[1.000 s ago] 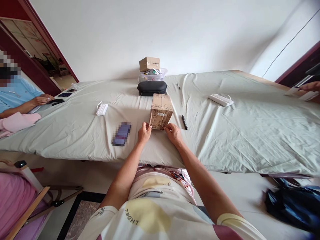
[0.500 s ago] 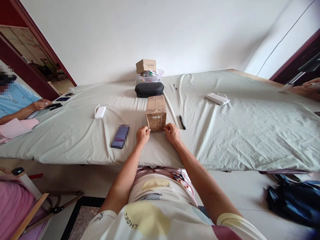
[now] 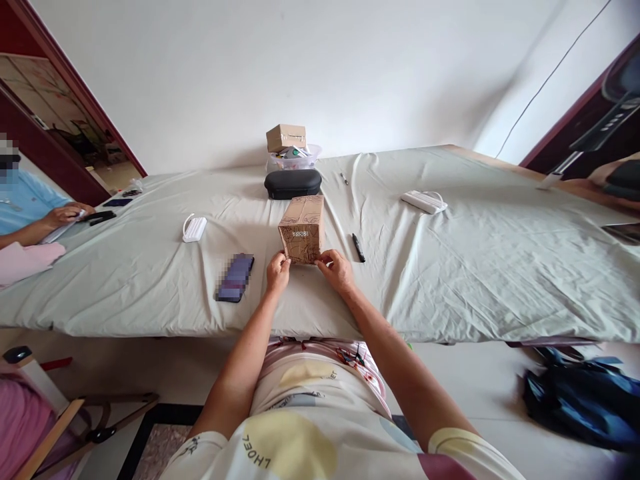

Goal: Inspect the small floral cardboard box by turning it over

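A brown cardboard box with dark line drawings stands on the cloth-covered table, one side facing me. My left hand pinches its lower left front corner. At the lower right front corner, my right hand has thumb and fingertips closed on the box's edge. To the right of the box lies a black marker. A phone with a blurred screen rests left of my left hand. Directly behind the box is a black zip case.
A plastic basket with a smaller cardboard box on top stands by the wall. White power banks lie at left and right, with a small pen farther back. Another person sits at the far left.
The view has shifted slightly. The box is turned a little, showing its front more to the left. My right fingers have moved inward along its lower edge.
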The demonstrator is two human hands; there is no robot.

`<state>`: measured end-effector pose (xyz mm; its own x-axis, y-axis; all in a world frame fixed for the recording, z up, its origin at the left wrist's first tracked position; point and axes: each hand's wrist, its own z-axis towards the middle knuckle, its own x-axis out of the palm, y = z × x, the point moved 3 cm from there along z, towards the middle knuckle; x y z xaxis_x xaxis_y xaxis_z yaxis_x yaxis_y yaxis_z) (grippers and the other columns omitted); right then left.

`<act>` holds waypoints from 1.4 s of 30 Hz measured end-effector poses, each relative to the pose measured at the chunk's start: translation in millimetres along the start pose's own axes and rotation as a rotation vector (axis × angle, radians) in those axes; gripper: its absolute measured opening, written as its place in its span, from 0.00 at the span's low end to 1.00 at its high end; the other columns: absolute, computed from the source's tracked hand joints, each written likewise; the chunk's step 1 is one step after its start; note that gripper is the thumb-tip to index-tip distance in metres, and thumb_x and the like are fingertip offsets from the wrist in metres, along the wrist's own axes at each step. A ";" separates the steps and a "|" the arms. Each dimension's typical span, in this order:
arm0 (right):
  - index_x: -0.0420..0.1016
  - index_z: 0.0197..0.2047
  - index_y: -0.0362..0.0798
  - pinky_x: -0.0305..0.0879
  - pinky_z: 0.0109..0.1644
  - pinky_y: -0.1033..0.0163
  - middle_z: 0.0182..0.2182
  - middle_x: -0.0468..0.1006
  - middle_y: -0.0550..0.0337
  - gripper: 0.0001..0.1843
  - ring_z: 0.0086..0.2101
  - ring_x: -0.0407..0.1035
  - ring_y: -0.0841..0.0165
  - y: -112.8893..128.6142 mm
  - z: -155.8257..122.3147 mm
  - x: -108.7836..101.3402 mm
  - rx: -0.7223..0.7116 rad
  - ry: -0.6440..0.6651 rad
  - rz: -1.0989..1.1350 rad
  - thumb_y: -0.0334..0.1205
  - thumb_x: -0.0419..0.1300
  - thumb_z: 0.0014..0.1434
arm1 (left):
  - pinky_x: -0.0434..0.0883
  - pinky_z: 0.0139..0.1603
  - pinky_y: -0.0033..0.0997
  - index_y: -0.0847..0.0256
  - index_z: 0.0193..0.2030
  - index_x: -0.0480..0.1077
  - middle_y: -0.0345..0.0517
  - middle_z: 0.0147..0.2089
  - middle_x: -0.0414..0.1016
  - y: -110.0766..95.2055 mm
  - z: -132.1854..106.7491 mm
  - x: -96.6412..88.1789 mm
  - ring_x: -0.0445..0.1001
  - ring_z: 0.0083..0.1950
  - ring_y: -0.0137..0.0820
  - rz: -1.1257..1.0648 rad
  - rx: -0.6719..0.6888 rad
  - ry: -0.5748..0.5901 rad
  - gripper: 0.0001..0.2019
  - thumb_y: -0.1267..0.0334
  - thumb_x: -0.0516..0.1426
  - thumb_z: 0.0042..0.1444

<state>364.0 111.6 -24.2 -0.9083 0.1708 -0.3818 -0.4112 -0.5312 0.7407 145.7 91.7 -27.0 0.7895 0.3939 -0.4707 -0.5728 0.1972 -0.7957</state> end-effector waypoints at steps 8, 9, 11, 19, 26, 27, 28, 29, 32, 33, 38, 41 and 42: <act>0.67 0.36 0.52 0.73 0.37 0.59 0.35 0.74 0.59 0.17 0.32 0.69 0.66 -1.3 0.7 0.7 -0.032 -0.032 0.032 0.55 0.66 0.60 | 0.70 0.44 0.29 0.55 0.34 0.62 0.37 0.34 0.73 4.7 -2.6 4.1 0.75 0.37 0.31 -0.098 0.007 -0.022 0.09 0.61 0.58 0.64; 0.66 0.36 0.53 0.73 0.37 0.58 0.35 0.74 0.59 0.17 0.31 0.68 0.67 -1.8 0.4 1.5 -0.035 -0.031 0.036 0.55 0.66 0.61 | 0.72 0.46 0.30 0.55 0.38 0.64 0.39 0.38 0.76 5.2 -3.1 5.9 0.77 0.39 0.32 -0.109 0.012 -0.035 0.08 0.60 0.60 0.63; 0.65 0.36 0.53 0.73 0.37 0.59 0.35 0.74 0.59 0.18 0.31 0.68 0.67 -2.3 -0.6 4.5 -0.053 -0.017 0.043 0.55 0.66 0.61 | 0.76 0.52 0.35 0.56 0.48 0.66 0.46 0.47 0.79 6.6 -3.9 9.5 0.80 0.46 0.37 -0.113 0.034 -0.079 0.16 0.58 0.66 0.59; 0.65 0.39 0.53 0.73 0.38 0.58 0.37 0.73 0.57 0.17 0.33 0.66 0.65 -5.9 -5.3 13.8 -0.153 0.018 0.013 0.52 0.68 0.61 | 0.76 0.66 0.51 0.60 0.73 0.57 0.65 0.65 0.73 14.9 -5.1 21.0 0.75 0.68 0.54 0.061 0.189 -0.140 0.50 0.51 0.76 0.50; 0.66 0.38 0.52 0.70 0.36 0.61 0.36 0.73 0.58 0.09 0.31 0.65 0.67 -4.2 -4.8 12.4 -0.134 0.046 0.014 0.45 0.62 0.64 | 0.75 0.68 0.52 0.62 0.73 0.60 0.66 0.65 0.74 15.8 -4.6 16.5 0.75 0.69 0.56 0.102 0.115 -0.128 0.45 0.58 0.75 0.52; 0.66 0.38 0.52 0.70 0.36 0.61 0.35 0.73 0.58 0.08 0.31 0.65 0.67 -3.2 -4.7 11.9 -0.132 0.040 0.009 0.45 0.61 0.65 | 0.75 0.68 0.52 0.62 0.73 0.60 0.66 0.65 0.74 15.4 -4.3 16.0 0.75 0.69 0.56 0.099 0.110 -0.123 0.45 0.59 0.75 0.52; 0.66 0.37 0.52 0.70 0.37 0.61 0.35 0.73 0.58 0.07 0.31 0.65 0.67 -2.3 -4.6 11.5 -0.130 0.037 0.004 0.44 0.60 0.65 | 0.75 0.68 0.51 0.62 0.73 0.60 0.66 0.65 0.74 15.2 -4.1 15.8 0.75 0.69 0.55 0.096 0.108 -0.119 0.45 0.59 0.75 0.52; 0.66 0.37 0.52 0.69 0.38 0.61 0.34 0.72 0.58 0.07 0.31 0.65 0.67 -1.4 -4.5 11.3 -0.128 0.035 0.001 0.44 0.59 0.65 | 0.75 0.68 0.51 0.62 0.73 0.61 0.67 0.66 0.74 15.1 -3.9 15.7 0.75 0.69 0.55 0.093 0.106 -0.115 0.45 0.59 0.75 0.52; 0.66 0.36 0.52 0.69 0.39 0.60 0.34 0.72 0.59 0.07 0.31 0.65 0.67 0.4 -4.4 10.9 -0.120 0.036 -0.006 0.44 0.59 0.64 | 0.76 0.68 0.51 0.60 0.73 0.60 0.66 0.67 0.74 15.3 -3.9 16.2 0.76 0.69 0.55 0.084 0.114 -0.112 0.46 0.58 0.75 0.52; 0.66 0.35 0.52 0.69 0.39 0.60 0.34 0.72 0.59 0.08 0.31 0.64 0.67 0.7 -4.4 10.9 -0.117 0.035 -0.007 0.44 0.59 0.64 | 0.76 0.68 0.51 0.60 0.74 0.60 0.66 0.68 0.74 15.3 -4.0 16.4 0.76 0.69 0.54 0.084 0.116 -0.112 0.46 0.58 0.75 0.52; 0.66 0.35 0.52 0.67 0.39 0.60 0.33 0.72 0.59 0.08 0.31 0.64 0.66 0.4 -4.1 11.1 -0.086 0.040 0.006 0.43 0.60 0.62 | 0.75 0.68 0.51 0.61 0.74 0.60 0.67 0.68 0.74 15.3 -4.5 16.4 0.75 0.70 0.54 0.079 0.111 -0.102 0.46 0.58 0.75 0.52; 0.65 0.35 0.53 0.67 0.39 0.60 0.32 0.71 0.60 0.08 0.31 0.64 0.66 0.1 -3.5 10.7 -0.065 0.037 -0.002 0.43 0.60 0.61 | 0.75 0.68 0.52 0.61 0.73 0.61 0.66 0.67 0.75 15.5 -4.2 15.6 0.76 0.69 0.54 0.063 0.105 -0.092 0.43 0.58 0.74 0.53; 0.65 0.34 0.53 0.67 0.39 0.60 0.32 0.71 0.60 0.08 0.31 0.63 0.66 0.1 -3.3 10.6 -0.060 0.036 -0.004 0.43 0.60 0.61 | 0.75 0.68 0.52 0.61 0.73 0.61 0.66 0.66 0.75 15.7 -4.0 15.4 0.76 0.69 0.55 0.060 0.102 -0.087 0.43 0.58 0.73 0.53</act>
<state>354.6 110.7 -30.0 -0.9028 0.1435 -0.4054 -0.4087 -0.5797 0.7049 149.8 97.3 -48.3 0.7334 0.4836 -0.4777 -0.6413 0.2595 -0.7221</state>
